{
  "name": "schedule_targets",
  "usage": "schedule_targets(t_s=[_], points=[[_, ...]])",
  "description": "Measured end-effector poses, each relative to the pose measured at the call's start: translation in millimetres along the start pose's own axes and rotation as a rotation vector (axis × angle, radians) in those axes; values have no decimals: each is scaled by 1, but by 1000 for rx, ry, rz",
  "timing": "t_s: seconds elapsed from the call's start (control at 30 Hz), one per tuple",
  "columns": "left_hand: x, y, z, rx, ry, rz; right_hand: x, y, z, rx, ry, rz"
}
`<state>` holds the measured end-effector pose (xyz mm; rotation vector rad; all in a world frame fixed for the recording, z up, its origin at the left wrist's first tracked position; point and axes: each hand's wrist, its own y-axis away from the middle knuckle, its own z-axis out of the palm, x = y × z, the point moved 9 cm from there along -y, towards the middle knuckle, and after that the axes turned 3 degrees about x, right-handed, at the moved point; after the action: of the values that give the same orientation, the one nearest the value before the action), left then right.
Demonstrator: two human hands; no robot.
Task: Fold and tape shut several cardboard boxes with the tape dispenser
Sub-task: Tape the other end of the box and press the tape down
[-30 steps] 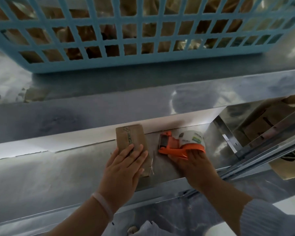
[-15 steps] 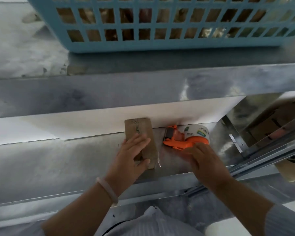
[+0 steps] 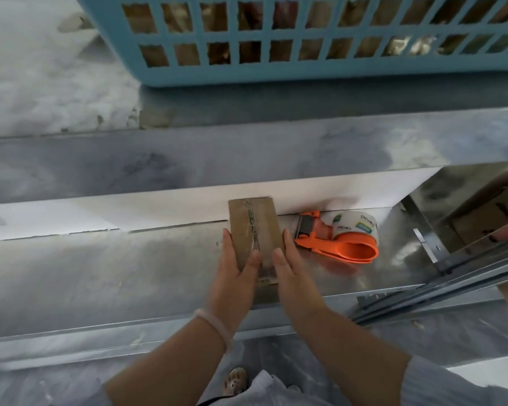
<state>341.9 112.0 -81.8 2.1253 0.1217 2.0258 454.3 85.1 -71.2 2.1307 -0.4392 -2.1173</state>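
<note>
cardboard box [image 3: 252,227]: on metal shelf [image 3: 100,265], long axis back edge to front edge | left hand [image 3: 235,279], right hand [image 3: 294,276]: straight fingers flank its sides, thumbs on top | tape dispenser [image 3: 343,241]: unheld, just right of the box, nearer right hand

1. Left hand [image 3: 232,276]: a pale, smooth bangle [image 3: 214,326] round the wrist.
2. Right hand [image 3: 294,276]: bare forearm, then a light grey-blue, finely striped sleeve [image 3: 458,385] from near the elbow.
3. Below: a pale garment [image 3: 273,388] and a beige, perforated shoe [image 3: 235,380].
</note>
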Motion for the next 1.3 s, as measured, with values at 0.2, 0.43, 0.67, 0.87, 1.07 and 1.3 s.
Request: schedule_targets(t_s=[0.2,0.43,0.67,0.87,1.07,1.3], points=[[9,-1,-15,-7,-568,244,4,-7,-7,-130,316,-169],[28,1,-17,-62,-896,535,-27,-14,-17,-218,899,-528],[30,-3,-17,-74,-1029,678,-21,-22,-19,-221,990,-666],[15,4,-21,-135,-743,620,-2,-20,-22,-199,778,-546],[15,-8,-37,-223,-711,609,-5,-28,-32,-253,856,-501],[21,-18,-45,-282,-736,611,-21,-33,-41,-232,929,-568]])
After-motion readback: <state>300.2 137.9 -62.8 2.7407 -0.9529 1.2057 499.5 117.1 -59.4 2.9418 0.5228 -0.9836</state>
